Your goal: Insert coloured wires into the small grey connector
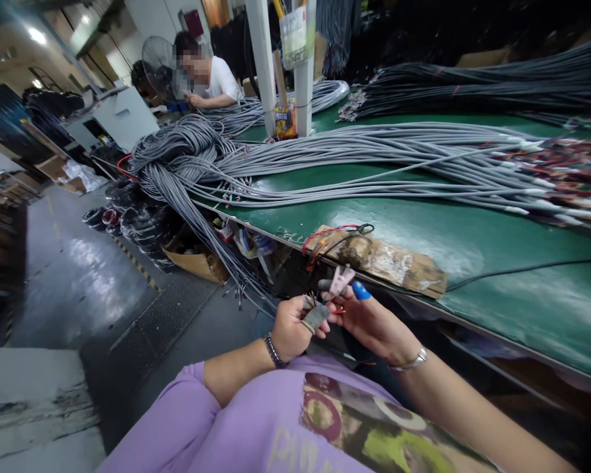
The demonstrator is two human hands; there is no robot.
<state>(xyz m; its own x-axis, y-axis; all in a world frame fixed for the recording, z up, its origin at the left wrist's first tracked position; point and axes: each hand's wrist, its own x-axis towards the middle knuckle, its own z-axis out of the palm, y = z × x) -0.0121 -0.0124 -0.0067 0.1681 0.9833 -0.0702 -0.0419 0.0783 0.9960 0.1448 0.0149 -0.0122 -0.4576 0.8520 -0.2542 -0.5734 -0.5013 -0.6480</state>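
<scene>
Thin coloured wires (312, 301) stick out between the fingers of my left hand (295, 323), which is closed on them; a grey covering wraps its thumb. My right hand (372, 322) is close beside it, fingers bent around a pale pink connector-like piece (341, 280) and red wire ends (337, 311). A blue covering sits on one of its digits. Both hands are in front of my body, just off the table edge. The exact contact between the fingers and the wires is too small to make out.
A green table (477, 249) carries long grey cables (374, 154) with stripped ends at the right. A taped wooden block (398, 263) lies at the near edge, with a black cord. Black cables (473, 85) lie behind. A person (217, 79) works at the far left.
</scene>
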